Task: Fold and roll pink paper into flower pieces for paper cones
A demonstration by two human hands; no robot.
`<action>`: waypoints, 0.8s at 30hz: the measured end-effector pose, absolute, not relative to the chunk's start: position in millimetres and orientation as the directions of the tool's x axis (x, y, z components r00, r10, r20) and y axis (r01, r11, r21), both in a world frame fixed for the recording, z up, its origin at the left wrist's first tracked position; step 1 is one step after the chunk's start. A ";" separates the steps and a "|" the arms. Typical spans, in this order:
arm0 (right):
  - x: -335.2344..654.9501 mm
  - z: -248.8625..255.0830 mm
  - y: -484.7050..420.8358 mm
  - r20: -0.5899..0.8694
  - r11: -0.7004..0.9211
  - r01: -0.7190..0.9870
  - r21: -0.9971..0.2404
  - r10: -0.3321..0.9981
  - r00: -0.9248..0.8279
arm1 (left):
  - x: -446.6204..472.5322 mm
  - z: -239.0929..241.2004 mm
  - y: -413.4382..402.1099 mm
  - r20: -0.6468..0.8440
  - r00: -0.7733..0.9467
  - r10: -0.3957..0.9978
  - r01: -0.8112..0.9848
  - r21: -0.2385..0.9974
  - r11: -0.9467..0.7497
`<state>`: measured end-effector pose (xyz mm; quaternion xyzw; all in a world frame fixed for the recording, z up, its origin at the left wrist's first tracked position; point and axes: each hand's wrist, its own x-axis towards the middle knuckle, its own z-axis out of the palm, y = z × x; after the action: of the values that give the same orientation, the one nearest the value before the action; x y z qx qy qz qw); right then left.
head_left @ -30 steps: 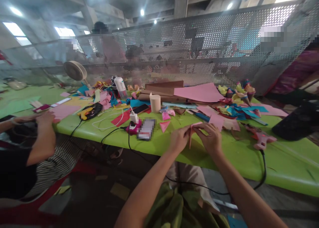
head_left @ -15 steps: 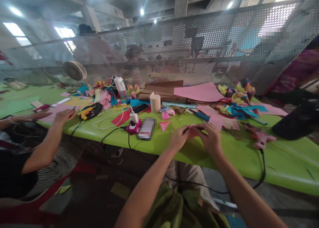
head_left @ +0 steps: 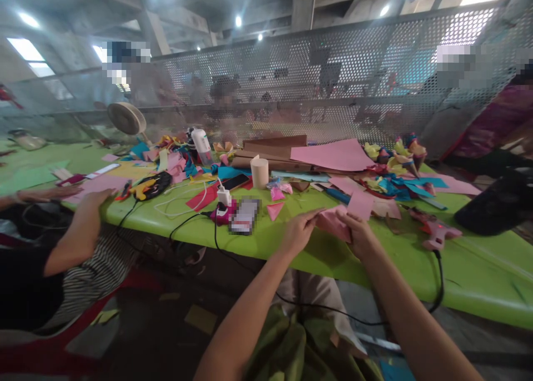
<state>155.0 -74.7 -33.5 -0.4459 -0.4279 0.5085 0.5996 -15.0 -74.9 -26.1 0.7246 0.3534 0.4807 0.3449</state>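
Observation:
A piece of pink paper (head_left: 334, 223) is stretched between my two hands, just above the front part of the green table (head_left: 266, 242). My left hand (head_left: 300, 231) pinches its left end. At the right end, the fingers of my right hand (head_left: 358, 232) are closed on the same paper. A small folded pink paper triangle (head_left: 275, 210) lies on the table to the left of my hands. Behind the held paper, more pink paper (head_left: 360, 203) rests on the tabletop.
A phone (head_left: 245, 216) lies by a pink power strip (head_left: 222, 213) with cables. A pink glue gun (head_left: 437, 234) and a black object (head_left: 491, 203) are at right. A tan paper roll (head_left: 260, 173) stands centrally. A co-worker's arm (head_left: 79, 231) reaches in from the left.
The pink paper, mostly hidden by my fingers before, now shows its broad face. My right hand has shifted slightly right and turned. The co-worker's near hand has moved left.

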 end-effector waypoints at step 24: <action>155.0 -30.8 -78.4 -0.104 -0.110 -0.342 -0.933 0.994 -0.036 | -16.1 -20.7 -79.0 0.410 0.445 0.796 0.066 0.872 -0.486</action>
<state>155.0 -78.4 -30.8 -0.4272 -0.3817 0.6103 0.5472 -16.1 -79.0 -20.7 0.7417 0.2906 0.4391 0.4155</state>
